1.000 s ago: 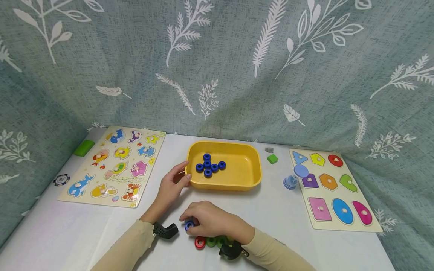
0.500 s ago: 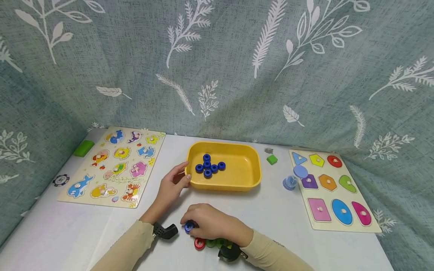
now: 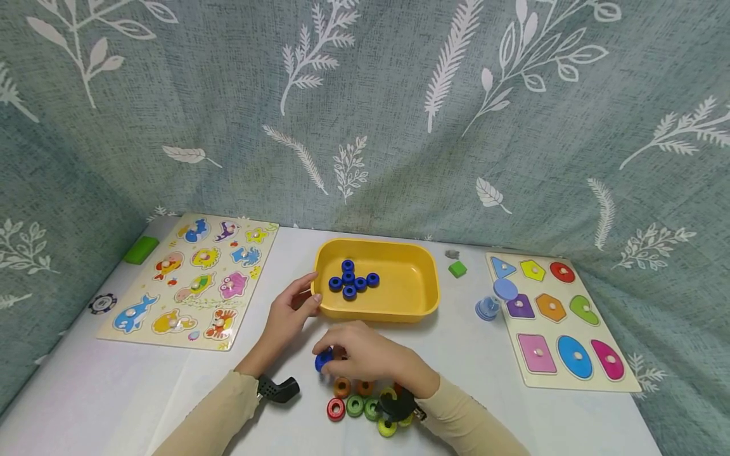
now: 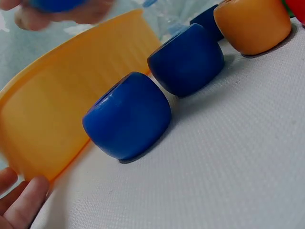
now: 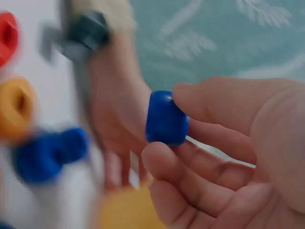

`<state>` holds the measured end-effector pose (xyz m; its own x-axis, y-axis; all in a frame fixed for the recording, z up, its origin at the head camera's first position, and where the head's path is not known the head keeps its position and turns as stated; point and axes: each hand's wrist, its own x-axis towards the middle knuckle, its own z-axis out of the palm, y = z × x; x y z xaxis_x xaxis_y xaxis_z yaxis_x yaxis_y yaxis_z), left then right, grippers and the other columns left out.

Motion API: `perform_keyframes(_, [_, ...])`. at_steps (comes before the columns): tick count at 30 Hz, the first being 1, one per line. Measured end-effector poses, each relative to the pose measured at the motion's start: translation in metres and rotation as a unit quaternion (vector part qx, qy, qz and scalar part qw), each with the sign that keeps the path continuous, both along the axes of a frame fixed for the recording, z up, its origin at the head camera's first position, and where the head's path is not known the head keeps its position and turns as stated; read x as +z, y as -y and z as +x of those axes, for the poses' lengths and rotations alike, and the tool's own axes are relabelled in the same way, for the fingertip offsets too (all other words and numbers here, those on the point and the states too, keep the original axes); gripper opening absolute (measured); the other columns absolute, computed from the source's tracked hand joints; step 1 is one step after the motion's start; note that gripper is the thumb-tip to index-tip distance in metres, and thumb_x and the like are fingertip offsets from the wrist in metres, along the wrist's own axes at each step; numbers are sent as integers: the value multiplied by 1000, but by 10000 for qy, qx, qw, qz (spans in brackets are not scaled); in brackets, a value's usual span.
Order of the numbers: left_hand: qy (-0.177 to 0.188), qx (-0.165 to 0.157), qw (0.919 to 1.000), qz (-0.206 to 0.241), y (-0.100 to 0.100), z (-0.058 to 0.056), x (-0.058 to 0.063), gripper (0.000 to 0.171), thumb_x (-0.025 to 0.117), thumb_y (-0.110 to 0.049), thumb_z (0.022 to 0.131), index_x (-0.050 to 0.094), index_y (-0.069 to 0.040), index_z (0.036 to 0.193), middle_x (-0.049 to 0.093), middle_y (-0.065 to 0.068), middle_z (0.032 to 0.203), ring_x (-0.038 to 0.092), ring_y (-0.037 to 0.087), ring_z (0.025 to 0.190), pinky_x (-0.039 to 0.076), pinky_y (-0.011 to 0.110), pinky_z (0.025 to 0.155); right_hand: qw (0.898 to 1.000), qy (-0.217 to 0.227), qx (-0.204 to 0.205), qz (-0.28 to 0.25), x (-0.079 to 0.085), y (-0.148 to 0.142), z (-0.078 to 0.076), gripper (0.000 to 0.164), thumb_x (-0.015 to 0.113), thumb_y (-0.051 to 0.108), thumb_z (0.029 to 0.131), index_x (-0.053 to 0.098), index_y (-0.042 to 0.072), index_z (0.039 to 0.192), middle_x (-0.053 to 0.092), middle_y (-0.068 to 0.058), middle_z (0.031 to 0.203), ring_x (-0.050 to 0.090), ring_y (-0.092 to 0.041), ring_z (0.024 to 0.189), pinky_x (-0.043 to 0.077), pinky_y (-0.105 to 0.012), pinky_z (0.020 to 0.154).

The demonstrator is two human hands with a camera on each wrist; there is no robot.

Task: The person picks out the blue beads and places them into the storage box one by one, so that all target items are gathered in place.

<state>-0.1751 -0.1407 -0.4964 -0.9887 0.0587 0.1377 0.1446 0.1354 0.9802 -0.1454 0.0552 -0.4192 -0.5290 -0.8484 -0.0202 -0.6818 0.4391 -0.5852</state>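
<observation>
My right hand (image 3: 362,354) pinches a blue ring-shaped bead (image 5: 167,118) between thumb and fingers, raised above the table. In the head view that hand is just in front of the yellow tray (image 3: 393,315). My left hand (image 3: 288,313) rests against the tray's left end, its fingertips touching the outer wall. Inside the tray lie several blue beads (image 3: 349,277). Two more blue beads stand on the table in the left wrist view, a nearer blue bead (image 4: 127,117) and another blue bead (image 4: 187,61); my right hand largely hides them from the head camera.
Closer to me lie orange beads (image 3: 342,387), a red bead (image 3: 336,409), green beads (image 3: 355,406) and yellow beads (image 3: 387,428). A sea-animal puzzle board (image 3: 191,285) is left, a shape puzzle board (image 3: 561,323) right. A small blue hourglass-like object (image 3: 488,306) and green block (image 3: 458,269) stand right of the tray.
My right hand has picked the blue bead up off the table and moved it slightly toward the tray, uncovering orange and yellow beads. The left hand stays at the tray.
</observation>
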Motion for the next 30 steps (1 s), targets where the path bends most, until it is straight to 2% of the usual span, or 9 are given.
perform_keyframes(4, [35, 18, 10000, -13, 1, -1, -1, 48, 61, -16, 96, 49, -9, 141, 56, 23, 134, 60, 40, 117, 61, 24, 76, 9945, 3, -735, -748, 13, -17, -19, 25, 70, 17, 88, 71, 8, 111, 69, 1, 98, 59, -5, 79, 52, -13, 71])
perform_keyframes(7, [153, 67, 9999, -17, 1, -1, -1, 48, 62, -16, 95, 49, -10, 141, 56, 22, 134, 60, 38, 117, 61, 25, 77, 9785, -195, -1719, -1127, 12, -31, -40, 25, 71, 16, 87, 72, 6, 110, 71, -4, 100, 62, -12, 80, 54, -19, 70])
perform_keyframes(11, [317, 69, 9995, 2, 0, 1, -1, 49, 62, -16, 95, 49, -12, 142, 55, 21, 135, 59, 37, 119, 61, 25, 78, 9491, -129, -3007, -927, -4, -47, -65, 25, 71, 17, 87, 72, 9, 111, 72, -4, 105, 62, -14, 80, 53, -22, 70])
perform_keyframes(13, [351, 22, 9994, 26, 0, 2, -1, 50, 61, -16, 96, 48, -11, 143, 53, 22, 137, 58, 38, 120, 62, 27, 78, 9406, 17, -3311, -749, -13, -53, -72, 25, 72, 17, 87, 72, 9, 111, 72, -5, 108, 61, -14, 79, 53, -24, 69])
perform_keyframes(16, [336, -27, 9994, 54, -1, 2, -1, 50, 61, -15, 96, 46, -10, 144, 52, 23, 138, 58, 39, 121, 62, 29, 79, 9341, 100, -3511, -634, -21, -56, -77, 25, 73, 17, 86, 73, 9, 110, 72, -5, 107, 62, -15, 79, 55, -26, 70])
perform_keyframes(20, [306, 15, 9995, 61, -1, 1, 1, 49, 62, -17, 96, 48, -11, 143, 53, 21, 137, 58, 38, 120, 62, 27, 78, 9381, 1, -3433, -458, -21, -55, -80, 25, 73, 16, 86, 73, 8, 110, 72, -7, 108, 65, -17, 83, 58, -31, 74])
perform_keyframes(25, [382, 41, 9993, -8, 0, -1, 1, 49, 61, -18, 96, 48, -12, 142, 53, 20, 138, 58, 37, 120, 61, 25, 79, 9434, 44, -3315, -55, -18, -52, -82, 26, 73, 17, 86, 72, 8, 110, 72, -7, 110, 65, -17, 87, 58, -31, 77])
perform_keyframes(30, [436, 27, 9990, 47, 0, -2, 3, 50, 60, -12, 96, 46, -7, 143, 51, 25, 139, 57, 40, 121, 62, 30, 80, 9425, 145, -3338, 6, -17, -51, -84, 27, 74, 15, 86, 71, 8, 112, 72, -7, 109, 65, -16, 86, 59, -30, 78])
